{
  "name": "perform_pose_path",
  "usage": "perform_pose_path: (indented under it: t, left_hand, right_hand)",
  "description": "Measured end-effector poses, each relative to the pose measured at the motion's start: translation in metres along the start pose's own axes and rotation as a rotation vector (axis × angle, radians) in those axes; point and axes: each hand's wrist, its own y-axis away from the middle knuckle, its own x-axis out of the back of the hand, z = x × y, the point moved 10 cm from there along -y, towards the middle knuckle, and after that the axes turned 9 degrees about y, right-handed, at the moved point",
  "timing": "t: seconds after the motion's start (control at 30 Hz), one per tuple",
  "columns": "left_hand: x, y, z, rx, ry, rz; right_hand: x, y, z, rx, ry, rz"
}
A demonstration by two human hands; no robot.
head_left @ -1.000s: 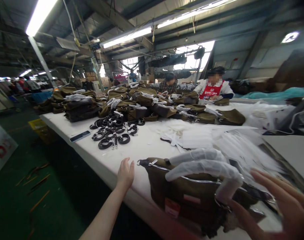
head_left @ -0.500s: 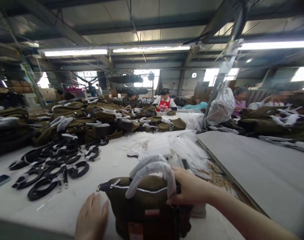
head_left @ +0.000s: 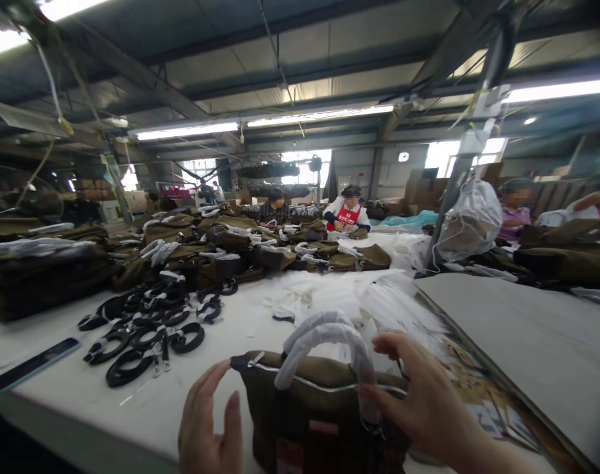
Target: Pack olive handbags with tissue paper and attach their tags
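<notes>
- Left hand [head_left: 208, 421] is open, thumb well apart from the fingers, its fingertips at the bag's left corner; whether they touch cannot be told.
- Right hand [head_left: 423, 398] is open too, fingers and thumb spread, covering part of the bag's right end; its thumb overlaps a handle, contact unclear.
- Olive bag [head_left: 284, 408] stands upright between the hands on the white table [head_left: 154, 418], its lower part cut off by the frame; two white-wrapped handles [head_left: 312, 339] arch over the zip.
- Phone [head_left: 33, 365] lies at far left, near the table's front edge.
- Coiled black straps [head_left: 129, 374] crowd the table left of the bag.
- Brown scraps [head_left: 470, 372] are strewn beyond the right hand.
- Loose white sheets [head_left: 339, 289] spread behind the bag.
- Heaped olive bags [head_left: 220, 243] block much of the table's far side.
- Post [head_left: 450, 184], with a clear plastic bag [head_left: 470, 220] hanging on it, interrupts the view at right.
- Co-worker in a red apron [head_left: 349, 217] sits past the heap.
</notes>
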Motion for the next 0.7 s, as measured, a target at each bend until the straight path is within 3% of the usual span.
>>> perform_pose_path:
  t: [0.07,0.1,0.2,0.27,0.3,0.4,0.47,0.6,0.7]
  left_hand:
    - [0.010,-0.028,0.077,-0.233,0.085,0.005]
    - [0.007,-0.041,0.105,-0.285,0.123,-0.041]
    - [-0.018,-0.066,0.155,-0.333,0.238,-0.270]
    - [-0.032,-0.070,0.168,-0.331,0.276,-0.377]
    - [-0.035,-0.071,0.169,-0.326,0.276,-0.376]
    - [-0.023,-0.078,0.166,-0.311,0.216,-0.198]
    - [-0.017,-0.081,0.166,-0.325,0.186,-0.144]
    - [-0.021,-0.082,0.179,-0.380,0.216,-0.285]
    - [-0.020,-0.081,0.187,-0.375,0.211,-0.320]
  right_hand:
    - [0.024,0.003,-0.026,0.132,0.017,0.169]
    - [0.029,0.003,-0.036,0.172,0.019,0.195]
    - [0.027,-0.004,-0.048,0.134,-0.045,0.103]
    - [0.021,-0.009,-0.045,0.053,-0.126,0.024]
    - [0.019,-0.011,-0.042,0.013,-0.160,-0.003]
    - [0.017,-0.014,-0.040,-0.031,-0.231,-0.063]
    - [0.018,-0.016,-0.045,0.011,-0.258,-0.116]
    - [0.023,-0.015,-0.057,0.112,-0.298,-0.168]
    - [0.027,-0.013,-0.061,0.140,-0.359,-0.181]
